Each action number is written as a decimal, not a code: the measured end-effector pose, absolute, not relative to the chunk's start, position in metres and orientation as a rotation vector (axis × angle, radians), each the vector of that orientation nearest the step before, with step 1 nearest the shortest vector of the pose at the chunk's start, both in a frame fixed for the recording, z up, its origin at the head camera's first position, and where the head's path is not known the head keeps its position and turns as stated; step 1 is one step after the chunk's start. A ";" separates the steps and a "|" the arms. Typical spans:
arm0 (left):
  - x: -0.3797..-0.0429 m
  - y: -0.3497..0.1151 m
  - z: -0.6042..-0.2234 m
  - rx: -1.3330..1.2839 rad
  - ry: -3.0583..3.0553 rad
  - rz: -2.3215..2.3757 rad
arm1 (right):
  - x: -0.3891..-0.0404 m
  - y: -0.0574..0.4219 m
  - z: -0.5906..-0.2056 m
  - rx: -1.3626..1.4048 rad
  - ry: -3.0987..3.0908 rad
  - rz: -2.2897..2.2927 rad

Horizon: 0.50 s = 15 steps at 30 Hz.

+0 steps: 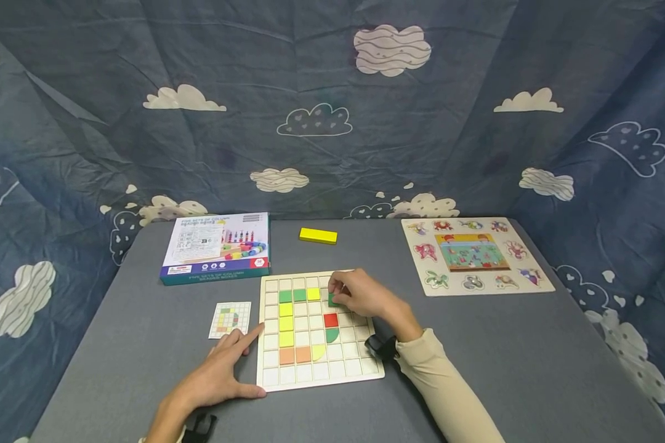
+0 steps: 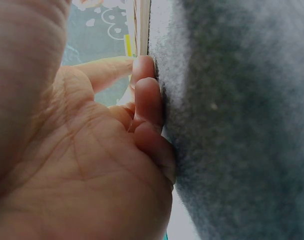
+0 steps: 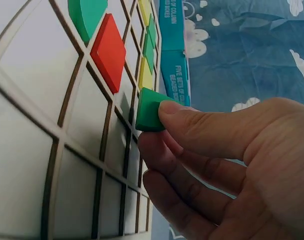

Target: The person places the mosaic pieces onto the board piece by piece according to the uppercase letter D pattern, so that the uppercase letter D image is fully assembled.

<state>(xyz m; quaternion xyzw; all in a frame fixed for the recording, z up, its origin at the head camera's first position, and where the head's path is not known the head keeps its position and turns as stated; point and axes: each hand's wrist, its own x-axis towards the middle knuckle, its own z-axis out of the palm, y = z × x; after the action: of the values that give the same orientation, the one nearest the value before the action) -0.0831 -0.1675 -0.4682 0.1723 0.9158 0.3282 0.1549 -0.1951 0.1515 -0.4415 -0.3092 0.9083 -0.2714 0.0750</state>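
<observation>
A wooden grid board (image 1: 271, 376) lies on the table with several coloured tiles in its cells. My right hand (image 1: 362, 294) is over its upper right part, pinching a green tile (image 3: 151, 110) between thumb and fingers. In the right wrist view that tile is tilted close over the cells, near a red tile (image 3: 110, 54). Below the red one in the head view sits a rounded green tile (image 1: 332, 335). My left hand (image 1: 213, 376) rests on the table, its index finger and thumb touching the board's left edge. A small pattern card (image 1: 229, 319) lies beyond its fingers.
At the back left lies a flat box (image 1: 216, 249) with printed beads on it. A yellow bar (image 1: 318, 236) lies behind the board. The animal puzzle board (image 1: 476, 286) occupies the back right. A cloud-patterned cloth (image 1: 321, 61) hangs around the grey table (image 1: 510, 357).
</observation>
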 end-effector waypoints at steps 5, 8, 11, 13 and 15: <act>-0.083 -0.167 -0.469 0.496 2.619 0.945 | -0.195 0.144 -0.444 -0.949 2.698 -0.802; -0.083 -0.167 -0.469 0.496 2.618 0.944 | -0.195 0.142 -0.447 -0.954 2.695 -0.796; -0.084 -0.167 -0.469 0.489 2.613 0.947 | -0.195 0.140 -0.448 -0.950 2.705 -0.785; -0.083 -0.167 -0.469 0.482 2.613 0.951 | -0.195 0.140 -0.449 -0.959 2.721 -0.753; -0.083 -0.167 -0.468 0.477 2.614 0.954 | -0.193 0.140 -0.448 -0.976 2.735 -0.719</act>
<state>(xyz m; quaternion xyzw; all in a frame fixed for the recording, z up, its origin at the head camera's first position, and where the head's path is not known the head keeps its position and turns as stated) -0.0830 -0.1670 -0.4683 0.1670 0.9142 0.3335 0.1585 -0.1933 0.1395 -0.4482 -0.3252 0.9116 -0.2397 0.0752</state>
